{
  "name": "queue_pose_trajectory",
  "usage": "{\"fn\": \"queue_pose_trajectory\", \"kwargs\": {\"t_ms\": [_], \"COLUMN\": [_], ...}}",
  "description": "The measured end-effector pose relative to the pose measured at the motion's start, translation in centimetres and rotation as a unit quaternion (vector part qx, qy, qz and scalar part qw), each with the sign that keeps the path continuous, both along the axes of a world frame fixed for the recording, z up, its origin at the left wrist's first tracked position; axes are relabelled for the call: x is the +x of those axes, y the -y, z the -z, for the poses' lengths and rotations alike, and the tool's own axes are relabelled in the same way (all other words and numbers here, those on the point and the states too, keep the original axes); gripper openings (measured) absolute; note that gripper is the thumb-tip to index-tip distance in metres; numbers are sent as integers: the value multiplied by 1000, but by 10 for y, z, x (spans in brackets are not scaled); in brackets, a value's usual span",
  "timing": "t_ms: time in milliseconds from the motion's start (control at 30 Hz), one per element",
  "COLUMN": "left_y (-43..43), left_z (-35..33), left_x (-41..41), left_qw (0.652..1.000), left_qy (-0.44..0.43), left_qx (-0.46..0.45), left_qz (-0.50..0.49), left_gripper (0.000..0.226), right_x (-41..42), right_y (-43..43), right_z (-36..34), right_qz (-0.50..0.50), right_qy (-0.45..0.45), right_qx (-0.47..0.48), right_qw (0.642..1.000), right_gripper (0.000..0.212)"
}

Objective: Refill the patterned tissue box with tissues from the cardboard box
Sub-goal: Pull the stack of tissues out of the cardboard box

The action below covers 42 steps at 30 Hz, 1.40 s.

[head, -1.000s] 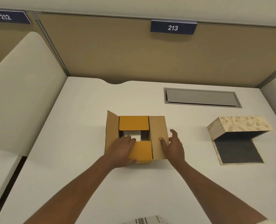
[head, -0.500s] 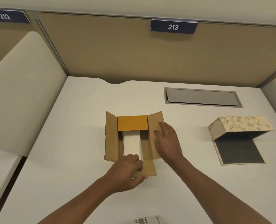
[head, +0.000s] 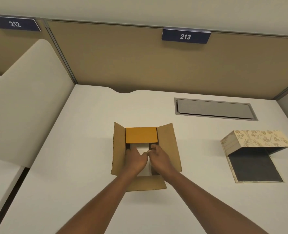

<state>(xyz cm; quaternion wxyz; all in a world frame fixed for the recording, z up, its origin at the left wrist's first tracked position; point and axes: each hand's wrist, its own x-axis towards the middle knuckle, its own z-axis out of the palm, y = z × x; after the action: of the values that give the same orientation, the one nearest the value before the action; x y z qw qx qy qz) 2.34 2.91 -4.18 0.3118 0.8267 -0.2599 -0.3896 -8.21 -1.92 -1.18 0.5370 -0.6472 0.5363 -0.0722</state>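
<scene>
Tissues point(head: 142, 149) lie white inside the open cardboard box point(head: 168, 146), just beyond both hands; left hand point(head: 135, 160) and right hand point(head: 160, 157) reach in, fingers half-curled, grip unclear.

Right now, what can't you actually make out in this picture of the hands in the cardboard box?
- Tissues: only a white patch shows in the head view; the hands and the orange flap cover the rest.
- Left hand and right hand: fingertips dip into the cardboard box, so any grip is unclear.
- Patterned tissue box: its raised lid shades the inside.
</scene>
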Motion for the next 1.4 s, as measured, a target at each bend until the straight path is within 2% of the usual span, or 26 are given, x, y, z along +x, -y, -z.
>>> {"fn": "queue_pose_trajectory", "kwargs": {"t_ms": [67,133,233,333,400,467,567,667,800,900,1033,1167,1400], "left_y": [8,14,17,19,20,21,21,23,28,29,29,28,26], "left_z": [3,6,14,21,24,27,31,39,50,51,55,57,54], "left_x": [2,3,2,-1,-2,0,-1,-1,-1,-4,-5,-5,-5], "left_qw": [996,987,979,978,981,982,982,983,978,976,976,978,979], "left_qy": [-61,-102,-117,-96,-67,-50,-40,-39,-27,-32,-37,-43,-58], "left_qx": [36,72,104,132,136,142,156,154,186,193,187,168,147], "left_qz": [-57,-103,-130,-130,-118,-112,-99,-93,-95,-100,-103,-112,-129], "left_gripper": [72,72,71,62,52,46,46,42,52,63,70,72,75], "right_x": [7,13,23,32,36,38,40,41,43,41,40,40,40], "right_y": [3,6,9,11,14,15,13,15,16,15,15,11,8], "right_z": [2,9,23,41,48,53,56,57,60,63,63,61,60], "right_qz": [23,37,52,59,61,63,71,80,115,139,146,148,149], "right_qy": [-10,-32,-67,-103,-120,-136,-133,-126,-97,-89,-76,-63,-55], "right_qx": [78,117,157,186,188,181,176,183,203,203,214,236,228], "right_qw": [997,992,984,975,973,972,973,972,968,965,963,958,961], "right_gripper": [54,58,59,49,35,35,24,25,35,32,31,40,41]}}
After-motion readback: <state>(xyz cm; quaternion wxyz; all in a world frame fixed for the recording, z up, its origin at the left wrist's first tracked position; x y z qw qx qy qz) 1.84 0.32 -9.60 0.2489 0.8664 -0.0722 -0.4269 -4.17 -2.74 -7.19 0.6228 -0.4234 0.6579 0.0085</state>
